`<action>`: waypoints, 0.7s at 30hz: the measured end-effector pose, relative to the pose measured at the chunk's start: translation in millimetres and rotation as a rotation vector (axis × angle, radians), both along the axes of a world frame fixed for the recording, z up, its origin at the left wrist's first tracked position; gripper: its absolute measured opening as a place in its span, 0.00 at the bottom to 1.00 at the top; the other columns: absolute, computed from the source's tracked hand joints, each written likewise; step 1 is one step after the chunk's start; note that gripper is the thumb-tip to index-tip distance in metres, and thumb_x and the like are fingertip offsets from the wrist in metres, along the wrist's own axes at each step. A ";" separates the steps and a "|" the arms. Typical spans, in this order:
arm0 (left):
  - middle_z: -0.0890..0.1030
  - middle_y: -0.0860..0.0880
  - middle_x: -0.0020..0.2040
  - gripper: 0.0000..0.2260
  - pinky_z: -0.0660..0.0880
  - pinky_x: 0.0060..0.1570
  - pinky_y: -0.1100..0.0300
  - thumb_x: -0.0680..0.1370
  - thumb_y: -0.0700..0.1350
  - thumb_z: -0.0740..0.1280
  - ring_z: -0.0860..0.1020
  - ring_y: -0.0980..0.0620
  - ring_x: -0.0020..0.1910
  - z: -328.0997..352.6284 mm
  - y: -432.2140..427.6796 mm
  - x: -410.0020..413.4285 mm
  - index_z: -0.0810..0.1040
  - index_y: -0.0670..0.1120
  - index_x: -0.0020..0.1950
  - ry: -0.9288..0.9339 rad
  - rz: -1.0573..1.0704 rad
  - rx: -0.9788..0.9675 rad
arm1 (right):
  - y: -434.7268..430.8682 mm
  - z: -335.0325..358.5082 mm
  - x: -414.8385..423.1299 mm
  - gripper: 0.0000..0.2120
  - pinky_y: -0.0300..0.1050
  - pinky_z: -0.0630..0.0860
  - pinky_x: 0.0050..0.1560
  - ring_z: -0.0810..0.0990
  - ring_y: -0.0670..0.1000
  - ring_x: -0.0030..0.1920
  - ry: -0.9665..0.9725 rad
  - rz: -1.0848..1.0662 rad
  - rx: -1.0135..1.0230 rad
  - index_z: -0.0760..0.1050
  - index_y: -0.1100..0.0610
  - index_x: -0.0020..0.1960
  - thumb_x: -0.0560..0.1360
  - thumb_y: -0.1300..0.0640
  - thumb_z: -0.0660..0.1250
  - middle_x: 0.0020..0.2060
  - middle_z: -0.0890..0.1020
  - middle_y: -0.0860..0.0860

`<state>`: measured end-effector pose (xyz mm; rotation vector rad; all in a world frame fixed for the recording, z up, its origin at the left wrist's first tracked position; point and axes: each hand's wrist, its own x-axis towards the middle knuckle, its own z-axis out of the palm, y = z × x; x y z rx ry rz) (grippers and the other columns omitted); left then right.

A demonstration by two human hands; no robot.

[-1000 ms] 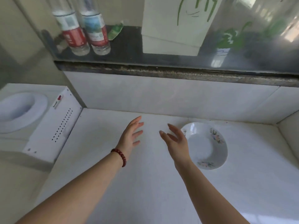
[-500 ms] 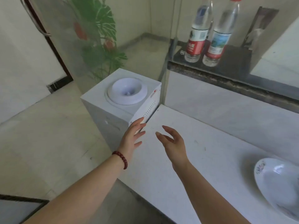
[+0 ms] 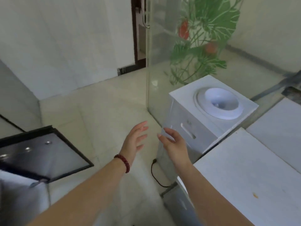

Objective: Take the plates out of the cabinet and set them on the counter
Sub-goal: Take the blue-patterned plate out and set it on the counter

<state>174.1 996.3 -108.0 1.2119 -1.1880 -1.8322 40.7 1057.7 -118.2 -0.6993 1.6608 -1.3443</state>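
Observation:
My left hand [image 3: 133, 141], with a dark red bead bracelet on its wrist, is held out open above the floor and holds nothing. My right hand [image 3: 175, 145] is open beside it, fingers spread, in front of the white water dispenser [image 3: 210, 118]. The white counter [image 3: 247, 173] fills the lower right; no plate shows on the part in view. At the left edge a dark glass-fronted door [image 3: 40, 154] with a black frame stands swung open; what it belongs to is cut off.
A glass door [image 3: 162, 62] printed with green leaves and red flowers stands behind the dispenser, its metal handle near the top. A black cable [image 3: 156, 175] lies on the pale tiled floor [image 3: 97, 111] by the dispenser's base. White walls rise at left.
The view has swung left, away from the counter. The plate and the bottles on the dark ledge have left the frame; the floor and the open dark door have come in. Both hands stay open.

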 end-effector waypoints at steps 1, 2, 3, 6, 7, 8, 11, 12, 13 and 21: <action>0.77 0.56 0.61 0.14 0.66 0.60 0.52 0.79 0.54 0.55 0.74 0.55 0.60 -3.1 -4.4 12.0 0.74 0.59 0.61 0.002 0.035 0.009 | -9.7 -2.9 10.7 0.16 0.33 0.71 0.43 0.78 0.43 0.54 -0.006 0.023 0.004 0.74 0.43 0.56 0.69 0.47 0.72 0.51 0.78 0.38; 0.77 0.56 0.61 0.14 0.67 0.59 0.53 0.79 0.54 0.55 0.74 0.55 0.60 -5.6 -9.1 22.8 0.75 0.59 0.61 0.007 0.073 0.021 | -19.1 -5.3 20.5 0.17 0.34 0.72 0.43 0.79 0.44 0.55 -0.015 0.043 0.006 0.75 0.44 0.56 0.69 0.47 0.73 0.52 0.78 0.38; 0.77 0.56 0.61 0.14 0.68 0.57 0.54 0.79 0.55 0.56 0.74 0.55 0.60 -7.5 -13.6 33.0 0.75 0.59 0.61 0.012 0.115 0.034 | -28.3 -7.4 29.7 0.17 0.35 0.72 0.43 0.79 0.45 0.55 -0.021 0.065 0.009 0.76 0.44 0.56 0.69 0.48 0.73 0.53 0.78 0.38; 0.79 0.56 0.59 0.14 0.69 0.54 0.55 0.77 0.56 0.58 0.75 0.54 0.59 -13.1 -27.3 60.0 0.76 0.59 0.60 0.031 0.238 0.060 | -55.8 -14.1 55.3 0.17 0.38 0.74 0.46 0.80 0.46 0.55 -0.028 0.154 0.014 0.76 0.45 0.56 0.68 0.48 0.74 0.53 0.79 0.38; 0.79 0.57 0.59 0.14 0.69 0.56 0.55 0.77 0.56 0.58 0.75 0.54 0.59 -14.0 -30.1 65.7 0.77 0.60 0.60 0.030 0.259 0.062 | -61.7 -15.8 60.5 0.18 0.39 0.74 0.47 0.80 0.46 0.55 -0.027 0.177 0.012 0.76 0.45 0.56 0.68 0.47 0.74 0.53 0.79 0.38; 0.79 0.57 0.59 0.13 0.69 0.57 0.54 0.77 0.57 0.58 0.75 0.54 0.59 -15.8 -33.5 73.3 0.77 0.60 0.59 0.025 0.287 0.060 | -69.7 -17.5 67.5 0.18 0.39 0.74 0.47 0.80 0.45 0.55 -0.028 0.212 0.010 0.76 0.45 0.57 0.68 0.47 0.73 0.54 0.79 0.38; 0.79 0.58 0.58 0.13 0.68 0.60 0.54 0.77 0.58 0.58 0.75 0.55 0.59 -22.0 -48.4 102.1 0.77 0.62 0.58 0.009 0.412 0.056 | -103.4 -22.1 95.1 0.17 0.38 0.74 0.47 0.80 0.45 0.54 -0.060 0.335 0.019 0.76 0.46 0.56 0.68 0.48 0.73 0.56 0.78 0.40; 0.79 0.58 0.58 0.13 0.68 0.60 0.53 0.77 0.58 0.58 0.75 0.55 0.59 -23.8 -54.4 111.7 0.77 0.62 0.58 0.004 0.461 0.058 | -115.6 -22.9 104.5 0.16 0.38 0.74 0.47 0.80 0.45 0.54 -0.073 0.375 0.023 0.76 0.46 0.55 0.69 0.48 0.74 0.56 0.78 0.40; 0.80 0.58 0.57 0.13 0.68 0.60 0.53 0.77 0.57 0.58 0.75 0.54 0.59 -25.0 -60.4 120.5 0.77 0.62 0.58 0.001 0.513 0.062 | -127.9 -23.2 113.4 0.16 0.38 0.74 0.47 0.80 0.45 0.54 -0.082 0.420 0.029 0.76 0.46 0.55 0.69 0.49 0.74 0.56 0.78 0.40; 0.78 0.55 0.58 0.12 0.71 0.53 0.55 0.78 0.54 0.59 0.75 0.54 0.57 -19.1 -104.7 166.8 0.76 0.58 0.59 -0.027 0.858 0.107 | -216.8 -21.8 171.0 0.15 0.36 0.75 0.47 0.80 0.44 0.53 -0.089 0.725 0.041 0.77 0.45 0.54 0.68 0.49 0.74 0.55 0.79 0.39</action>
